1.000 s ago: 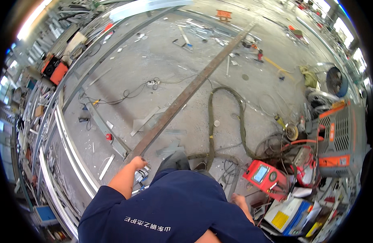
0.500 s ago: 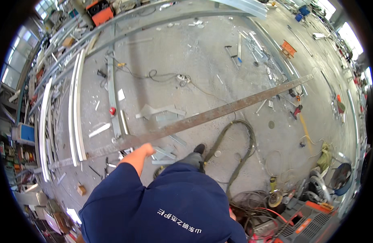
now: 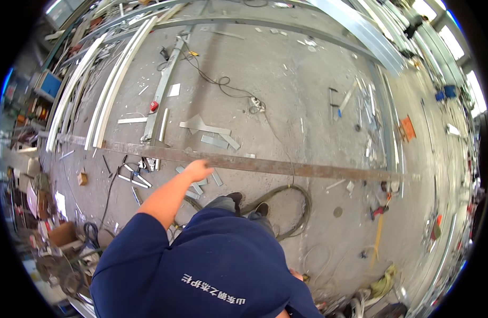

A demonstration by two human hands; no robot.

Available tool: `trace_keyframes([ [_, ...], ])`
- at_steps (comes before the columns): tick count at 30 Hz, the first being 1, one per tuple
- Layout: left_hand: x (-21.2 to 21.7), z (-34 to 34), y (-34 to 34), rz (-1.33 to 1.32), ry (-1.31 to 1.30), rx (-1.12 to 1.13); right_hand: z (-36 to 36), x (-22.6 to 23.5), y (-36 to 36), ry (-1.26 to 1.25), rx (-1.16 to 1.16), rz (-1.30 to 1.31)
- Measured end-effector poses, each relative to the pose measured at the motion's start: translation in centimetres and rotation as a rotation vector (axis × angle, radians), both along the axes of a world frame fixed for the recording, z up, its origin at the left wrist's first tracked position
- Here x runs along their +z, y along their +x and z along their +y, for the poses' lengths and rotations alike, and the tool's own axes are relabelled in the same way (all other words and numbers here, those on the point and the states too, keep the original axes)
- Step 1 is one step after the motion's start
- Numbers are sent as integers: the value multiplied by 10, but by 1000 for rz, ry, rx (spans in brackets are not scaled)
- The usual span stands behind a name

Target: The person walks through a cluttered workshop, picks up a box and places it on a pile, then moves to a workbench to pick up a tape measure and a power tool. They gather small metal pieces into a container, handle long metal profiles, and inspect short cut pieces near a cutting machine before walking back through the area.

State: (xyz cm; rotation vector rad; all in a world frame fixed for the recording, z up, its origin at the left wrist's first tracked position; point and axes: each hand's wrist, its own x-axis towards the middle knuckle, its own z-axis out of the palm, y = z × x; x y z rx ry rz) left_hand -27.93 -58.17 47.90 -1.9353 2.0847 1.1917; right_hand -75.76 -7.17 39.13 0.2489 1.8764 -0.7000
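My left hand (image 3: 200, 170) is stretched out ahead of me, over the near edge of a long, rust-brown steel beam (image 3: 244, 162). Its fingers look curled; whether anything is in them is hidden, and touch with the beam cannot be made out. Of my right hand (image 3: 296, 274) only a sliver shows beside the dark blue shirt, fingers hidden. Below the left hand lie short grey metal strips (image 3: 198, 185). Beyond the beam are flat metal offcuts (image 3: 204, 126). Left of my forearm several hand tools (image 3: 139, 172) lie on the floor.
A thick green hose (image 3: 306, 209) loops beside my shoes (image 3: 262, 209). Long pale metal profiles (image 3: 117, 85) lie at the left. A cable (image 3: 228, 90) with a white socket block (image 3: 257, 105) crosses the floor ahead. An orange stand (image 3: 407, 128) is at the right.
My view has turned, so the beam now runs nearly level across it. Both shoes show now, and the orange-and-grey machine at lower right has left view. My left forearm reaches farther forward.
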Motion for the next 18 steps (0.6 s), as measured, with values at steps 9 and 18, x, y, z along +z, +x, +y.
trace_keyframes([
  [9, -86, 308, 195, -334, 713, 337, -242, 32, -177, -182, 43, 136],
  [18, -50, 359, 88, 77, 869, 1055, -449, 56, -21, -207, 797, 149],
])
